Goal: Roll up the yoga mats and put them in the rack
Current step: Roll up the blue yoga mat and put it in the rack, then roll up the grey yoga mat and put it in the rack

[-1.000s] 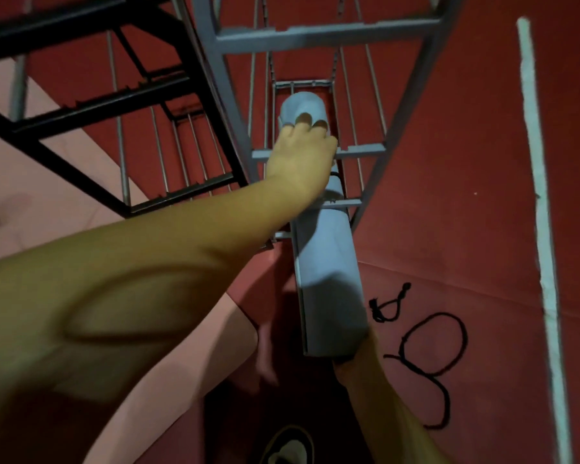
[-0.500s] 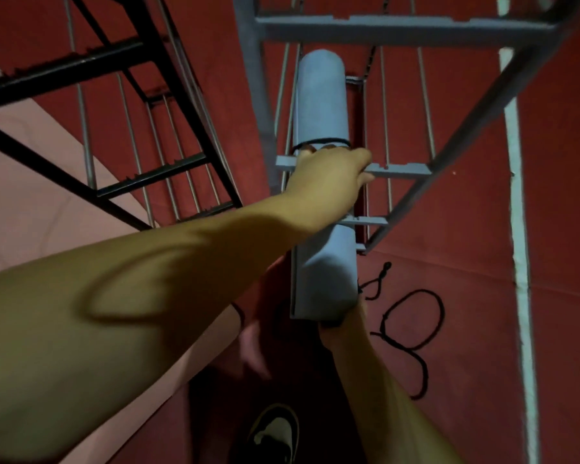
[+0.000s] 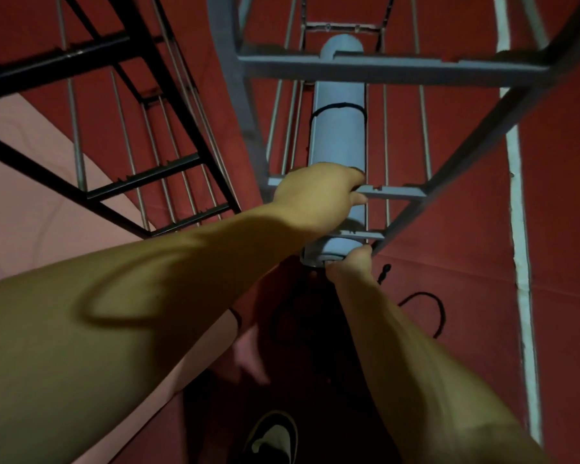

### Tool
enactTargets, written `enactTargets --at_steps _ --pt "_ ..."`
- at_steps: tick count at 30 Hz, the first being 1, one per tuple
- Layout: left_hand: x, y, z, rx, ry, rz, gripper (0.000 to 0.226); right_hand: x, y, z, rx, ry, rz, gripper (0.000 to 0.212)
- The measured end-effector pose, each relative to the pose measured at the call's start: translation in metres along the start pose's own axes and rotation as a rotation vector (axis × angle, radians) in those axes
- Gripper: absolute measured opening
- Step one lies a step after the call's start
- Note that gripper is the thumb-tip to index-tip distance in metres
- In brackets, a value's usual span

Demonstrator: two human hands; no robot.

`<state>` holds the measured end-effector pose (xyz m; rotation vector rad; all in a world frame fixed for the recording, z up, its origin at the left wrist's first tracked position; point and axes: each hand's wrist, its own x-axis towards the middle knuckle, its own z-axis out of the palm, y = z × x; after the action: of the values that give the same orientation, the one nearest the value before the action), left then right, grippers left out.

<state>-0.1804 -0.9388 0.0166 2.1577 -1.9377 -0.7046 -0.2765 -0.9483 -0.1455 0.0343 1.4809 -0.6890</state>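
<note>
- While the red floor [image 3: 566, 162] fills most of the frame, a pale pink mat [image 3: 31, 182] lies flat across the left side and a white line [image 3: 519, 249] runs down the right.
- Two metal racks stand over the floor: a grey rack [image 3: 392, 67] in the upper middle and right, and a black rack [image 3: 168, 164] just beside it in the upper left.
- Lying lengthwise on the thin rods of the grey rack, in the upper centre of the frame, is a rolled blue-grey yoga mat [image 3: 339, 135], with a black cord [image 3: 335, 107] tied round it near its far end; its near end sticks out just past the lowest crossbar.
- From the lower left, a bare arm reaches up to the left hand [image 3: 318, 199], whose fingers curl over the top of the roll where it passes the middle crossbar.
- From the lower right comes the right hand [image 3: 352, 266], touching the near end of the roll; whether its fingers are apart or closed I cannot tell.
- A loose black strap [image 3: 429, 309] lies looped on the floor right of centre.
- At the bottom centre a dark shoe [image 3: 272, 437] with a pale toe shows.
</note>
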Motion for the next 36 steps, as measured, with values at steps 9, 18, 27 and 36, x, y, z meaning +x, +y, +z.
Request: enactTargets --at_steps 9,18,27,36 --pt "0.000 -0.008 -0.006 -0.018 0.033 0.059 0.024 0.028 -0.013 0.017 0.092 -0.080 -0.033 0.034" --pt "0.001 -0.006 -0.001 -0.028 0.004 0.044 0.031 0.015 -0.011 0.007 0.140 -0.099 0.020 0.035" --pt "-0.059 -0.027 -0.014 -0.122 0.168 0.147 0.038 0.009 0.002 -0.031 -0.054 -0.142 -0.019 0.051" --pt "-0.264 -0.094 -0.021 -0.638 0.217 -0.592 0.019 -0.173 0.118 -0.023 -0.992 -0.572 -0.003 0.020"
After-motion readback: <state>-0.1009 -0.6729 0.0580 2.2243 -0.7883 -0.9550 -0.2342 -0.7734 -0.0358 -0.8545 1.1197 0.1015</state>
